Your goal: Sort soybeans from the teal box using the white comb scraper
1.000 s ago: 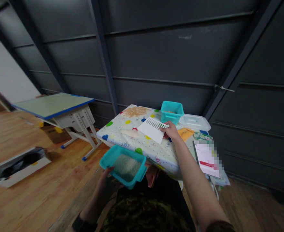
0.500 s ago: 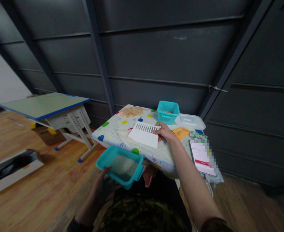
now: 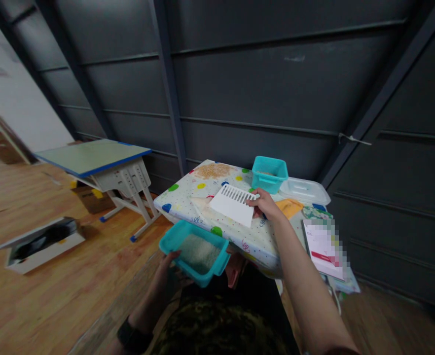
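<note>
My left hand grips the near left side of a teal plastic tub, its thumb over the rim. White grains like rice lie in the tub, which I hold just below the table's front edge. Over the tabletop, my right hand is closed on the right end of a flat white slotted scraper. Part of the fingers is hidden behind it. Beneath its left side a pale patch shows on the dotted tablecloth; I cannot make out what it is.
Yellowish grains are spread at the table's back left. A second teal tub, a clear lid, an orange cloth and a tablet-like device sit to the right. Left are a desk and an open box.
The whole view has shifted, so the scene sits further right. Both hands keep their hold on the tub and the scraper, with little other visible movement.
</note>
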Tool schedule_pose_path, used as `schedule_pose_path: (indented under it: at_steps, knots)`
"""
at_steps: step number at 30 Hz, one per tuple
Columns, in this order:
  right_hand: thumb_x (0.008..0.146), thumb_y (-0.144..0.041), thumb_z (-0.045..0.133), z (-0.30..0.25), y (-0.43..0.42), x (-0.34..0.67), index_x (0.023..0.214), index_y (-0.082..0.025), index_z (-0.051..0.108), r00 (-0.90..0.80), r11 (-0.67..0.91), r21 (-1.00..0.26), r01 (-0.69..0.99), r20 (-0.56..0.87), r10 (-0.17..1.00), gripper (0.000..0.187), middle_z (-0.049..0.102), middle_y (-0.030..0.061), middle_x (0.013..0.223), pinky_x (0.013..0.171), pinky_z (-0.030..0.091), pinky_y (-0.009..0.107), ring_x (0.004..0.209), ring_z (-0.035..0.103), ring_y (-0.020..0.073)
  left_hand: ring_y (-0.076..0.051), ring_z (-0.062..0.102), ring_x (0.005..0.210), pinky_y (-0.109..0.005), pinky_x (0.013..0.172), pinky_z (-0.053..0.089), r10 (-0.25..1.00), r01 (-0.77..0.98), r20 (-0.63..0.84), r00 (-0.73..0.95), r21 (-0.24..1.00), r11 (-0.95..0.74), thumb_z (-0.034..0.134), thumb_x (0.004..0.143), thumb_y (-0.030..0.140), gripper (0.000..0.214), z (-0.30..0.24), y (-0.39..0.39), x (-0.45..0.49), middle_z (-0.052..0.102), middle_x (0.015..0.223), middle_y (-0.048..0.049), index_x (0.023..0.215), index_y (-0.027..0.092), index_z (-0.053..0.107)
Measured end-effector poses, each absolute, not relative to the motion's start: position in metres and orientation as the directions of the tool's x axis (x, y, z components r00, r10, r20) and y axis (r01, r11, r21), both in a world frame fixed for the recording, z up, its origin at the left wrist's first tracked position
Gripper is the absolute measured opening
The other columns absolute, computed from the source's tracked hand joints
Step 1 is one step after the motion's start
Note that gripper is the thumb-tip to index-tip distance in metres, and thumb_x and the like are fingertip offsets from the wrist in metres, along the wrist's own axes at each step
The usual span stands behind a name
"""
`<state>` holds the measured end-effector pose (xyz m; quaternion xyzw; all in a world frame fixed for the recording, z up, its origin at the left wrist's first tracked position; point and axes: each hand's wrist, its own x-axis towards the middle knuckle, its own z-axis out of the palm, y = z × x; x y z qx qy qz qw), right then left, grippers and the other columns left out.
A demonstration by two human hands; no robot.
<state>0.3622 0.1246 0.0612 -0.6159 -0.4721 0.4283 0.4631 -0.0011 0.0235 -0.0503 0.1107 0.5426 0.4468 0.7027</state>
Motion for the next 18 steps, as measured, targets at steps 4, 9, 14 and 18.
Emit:
schedule_pose_path:
  at_steps: [4,9,14,18]
  knots:
    - [0.069,-0.023,0.079,0.064,0.123,0.364,0.098,-0.026,0.052,0.133,-0.12,-0.979,0.163,-0.099,0.986,0.039,0.068,-0.0058,0.06,0.036,0.05,0.024,0.043,0.061,0.0178,-0.032,0.077,0.09,-0.049,0.077,0.067,0.76,-0.464,-0.65,0.002,0.673,0.576,0.078,0.092,0.037,0.056,-0.049,0.023,0.0,0.061,0.104,-0.0073,0.139,0.027,0.05]
    - [0.074,-0.027,0.08,0.06,0.13,0.36,0.1,-0.028,0.049,0.286,-0.058,-0.997,0.058,-0.039,0.957,0.041,0.074,-0.0042,0.069,0.045,0.059,0.028,0.055,0.07,0.0205,-0.032,0.077,0.09,-0.045,0.074,0.067,0.772,-0.443,-0.636,0.003,0.691,0.571,0.077,0.093,0.036,0.052,-0.045,0.024,0.0,0.06,0.1,-0.0054,0.138,0.029,0.052]
    - [0.076,-0.03,0.082,0.054,0.137,0.35,0.101,-0.029,0.048,0.31,-0.052,-0.993,0.103,-0.018,0.951,0.042,0.072,-0.0066,0.067,0.044,0.059,0.028,0.052,0.069,0.0198,-0.031,0.076,0.086,-0.043,0.069,0.066,0.765,-0.418,-0.644,-0.006,0.697,0.583,0.078,0.091,0.036,0.054,-0.046,0.024,-0.002,0.058,0.098,-0.0041,0.138,0.029,0.051]
    - [0.073,-0.03,0.086,0.054,0.135,0.35,0.098,-0.029,0.048,0.218,-0.072,-0.988,0.138,-0.04,0.975,0.045,0.068,-0.0081,0.061,0.039,0.054,0.024,0.047,0.066,0.018,-0.033,0.076,0.084,-0.044,0.07,0.065,0.768,-0.438,-0.64,0.014,0.687,0.58,0.08,0.091,0.04,0.054,-0.052,0.026,-0.006,0.06,0.095,-0.0045,0.136,0.028,0.053]
